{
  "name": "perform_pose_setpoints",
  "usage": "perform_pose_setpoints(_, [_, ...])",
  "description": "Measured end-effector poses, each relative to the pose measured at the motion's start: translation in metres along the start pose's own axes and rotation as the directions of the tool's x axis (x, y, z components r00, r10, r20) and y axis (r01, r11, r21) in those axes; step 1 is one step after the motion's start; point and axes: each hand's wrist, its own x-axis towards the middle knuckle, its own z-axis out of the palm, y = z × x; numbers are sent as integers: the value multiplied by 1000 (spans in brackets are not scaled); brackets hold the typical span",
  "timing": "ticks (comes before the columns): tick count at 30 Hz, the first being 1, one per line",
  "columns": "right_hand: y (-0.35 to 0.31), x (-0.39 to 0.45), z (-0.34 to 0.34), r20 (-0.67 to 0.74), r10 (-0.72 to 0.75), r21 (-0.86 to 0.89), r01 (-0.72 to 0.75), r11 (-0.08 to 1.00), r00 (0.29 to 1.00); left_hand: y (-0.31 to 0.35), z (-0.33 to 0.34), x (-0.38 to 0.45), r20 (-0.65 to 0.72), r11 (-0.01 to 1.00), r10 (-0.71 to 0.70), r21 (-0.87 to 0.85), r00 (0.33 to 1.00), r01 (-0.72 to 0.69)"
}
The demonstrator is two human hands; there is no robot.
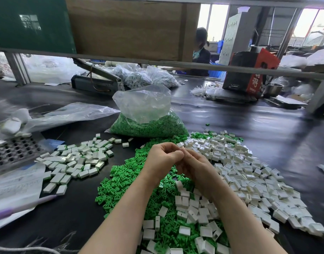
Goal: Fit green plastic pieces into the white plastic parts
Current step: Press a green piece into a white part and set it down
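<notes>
Both hands, left hand (164, 158) and right hand (196, 166), are curling their fingers together above the heap of small green plastic pieces (132, 173); what they are pinching is hidden. Beside them, hollow white plastic parts (236, 162) are lying on the black counter (267, 129), probably light, stiff, best pinched by their sides.

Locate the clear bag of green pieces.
In the head view, the clear bag of green pieces sits centre, beyond both hands, at the far edge of the loose green pile.
</notes>
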Motion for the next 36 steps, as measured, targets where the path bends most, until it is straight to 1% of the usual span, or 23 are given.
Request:
perform_pose_setpoints(3, [0,0,0,-28,-16,-52,14,999,999,0,-1,0,13,1000,-4,-3,1000,4])
perform_pose_setpoints(7, [-1,-2,0,-43,-76,-154,69,986,996,0,-1,-2,22,1000,-14,12,1000,14])
perform_pose_setpoints(11, [0,-2,1,-59,-112,-194,99,976,992,2,0,-3,22,1000,-21,-3,1000,22])
perform_pose_setpoints(16, [-1,-3,3,-54,-103,-204,90,975,993,0,0,-3,12,999,-41,-12,999,41])
perform_pose_setpoints(21, [-3,-3,3,-45,-102,-228,89,970,994,0,1,-4,19,999,-34,13,999,34])
perform_pose_setpoints(36, [1,-2,-2,-11,-81,-230,76,970,997,-2,-2,-3,43,997,-29,78,999,26])
